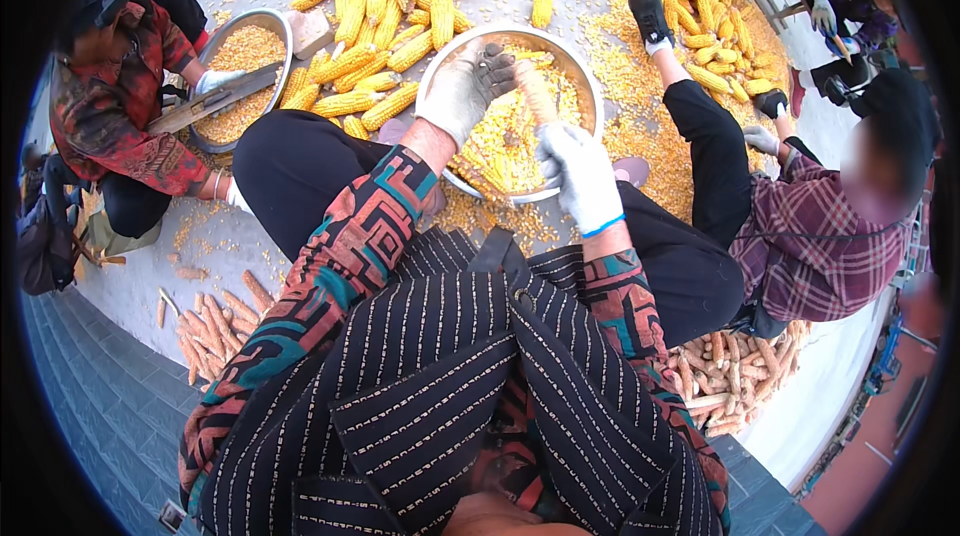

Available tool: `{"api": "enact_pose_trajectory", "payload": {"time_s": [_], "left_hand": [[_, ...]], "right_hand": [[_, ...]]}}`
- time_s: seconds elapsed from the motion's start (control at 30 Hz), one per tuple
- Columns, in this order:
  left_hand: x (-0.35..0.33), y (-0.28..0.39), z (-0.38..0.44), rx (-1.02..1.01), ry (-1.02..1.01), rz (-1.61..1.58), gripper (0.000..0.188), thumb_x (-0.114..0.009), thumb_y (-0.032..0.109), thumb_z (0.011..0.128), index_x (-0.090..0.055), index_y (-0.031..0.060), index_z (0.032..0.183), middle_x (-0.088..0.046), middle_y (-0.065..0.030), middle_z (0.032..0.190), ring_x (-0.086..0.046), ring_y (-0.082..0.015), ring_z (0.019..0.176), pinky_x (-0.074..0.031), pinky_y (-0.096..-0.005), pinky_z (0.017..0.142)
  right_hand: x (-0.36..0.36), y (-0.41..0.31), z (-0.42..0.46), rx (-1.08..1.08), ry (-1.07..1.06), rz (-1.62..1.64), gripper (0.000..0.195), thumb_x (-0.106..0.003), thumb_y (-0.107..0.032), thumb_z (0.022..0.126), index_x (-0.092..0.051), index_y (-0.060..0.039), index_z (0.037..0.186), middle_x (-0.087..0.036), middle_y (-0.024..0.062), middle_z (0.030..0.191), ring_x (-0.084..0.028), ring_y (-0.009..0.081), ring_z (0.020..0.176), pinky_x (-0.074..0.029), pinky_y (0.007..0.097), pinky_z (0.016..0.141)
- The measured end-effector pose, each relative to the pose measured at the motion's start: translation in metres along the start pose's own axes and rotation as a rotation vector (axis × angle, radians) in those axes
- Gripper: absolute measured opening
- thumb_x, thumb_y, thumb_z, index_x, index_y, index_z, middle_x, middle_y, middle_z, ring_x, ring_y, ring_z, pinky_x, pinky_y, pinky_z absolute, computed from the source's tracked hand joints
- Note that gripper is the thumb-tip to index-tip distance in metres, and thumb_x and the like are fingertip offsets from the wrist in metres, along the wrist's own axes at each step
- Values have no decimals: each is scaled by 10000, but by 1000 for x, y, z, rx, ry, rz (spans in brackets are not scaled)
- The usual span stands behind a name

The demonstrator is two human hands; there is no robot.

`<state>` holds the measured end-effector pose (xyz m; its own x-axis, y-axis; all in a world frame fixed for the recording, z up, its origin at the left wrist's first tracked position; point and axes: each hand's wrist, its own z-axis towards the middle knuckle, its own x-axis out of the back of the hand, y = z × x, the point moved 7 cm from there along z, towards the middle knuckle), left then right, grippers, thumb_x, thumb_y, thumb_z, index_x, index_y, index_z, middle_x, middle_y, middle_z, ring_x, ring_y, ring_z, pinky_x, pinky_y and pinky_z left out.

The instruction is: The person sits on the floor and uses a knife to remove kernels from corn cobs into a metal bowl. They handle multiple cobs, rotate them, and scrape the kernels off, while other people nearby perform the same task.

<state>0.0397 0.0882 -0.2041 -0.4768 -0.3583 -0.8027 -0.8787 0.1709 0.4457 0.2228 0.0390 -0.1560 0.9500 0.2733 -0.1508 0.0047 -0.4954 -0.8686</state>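
Observation:
My right hand (577, 168), in a white knit glove with a blue cuff edge, grips the lower end of a mostly stripped corn cob (535, 90). The cob stands tilted over a wide metal basin (596, 97). My left hand (463, 92), in a white glove with dark-stained fingers, curls beside the cob's upper end; whether it touches the cob or holds kernels cannot be made out. Inside the basin lie loose yellow kernels (517, 161) and a few corn ears, one of them leaning at the near left rim (480, 174). The basin sits between my knees.
Unshelled ears (386, 18) are heaped beyond the basin, near a brick (309, 33). Co-workers sit left and right; the left one holds a wooden board (217, 97) over another basin (287, 30). Stripped cobs (214, 330) lie behind at left, more cobs (739, 371) at right.

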Motion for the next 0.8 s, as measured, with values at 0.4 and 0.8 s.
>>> {"api": "enact_pose_trajectory", "payload": {"time_s": [0.4, 0.8], "left_hand": [[78, -24, 19, 0, 527, 187, 187, -539, 232, 963, -580, 52, 988, -628, -104, 793, -647, -254, 661, -558, -378, 612], [95, -54, 17, 153, 515, 308, 160, -520, 232, 961, -545, 76, 987, -592, -67, 819, -630, -221, 724, -547, -361, 655]], "right_hand": [[48, -79, 96, 403, 47, -989, 489, -644, -247, 840, -542, -46, 1275, -604, 157, 1230, -602, 278, 1112, -463, 332, 965], [7, 61, 202, 740, -166, -1880, 320, -574, -239, 825, -598, -110, 1117, -543, 159, 1145, -515, 318, 1101, -404, 444, 946]]}}
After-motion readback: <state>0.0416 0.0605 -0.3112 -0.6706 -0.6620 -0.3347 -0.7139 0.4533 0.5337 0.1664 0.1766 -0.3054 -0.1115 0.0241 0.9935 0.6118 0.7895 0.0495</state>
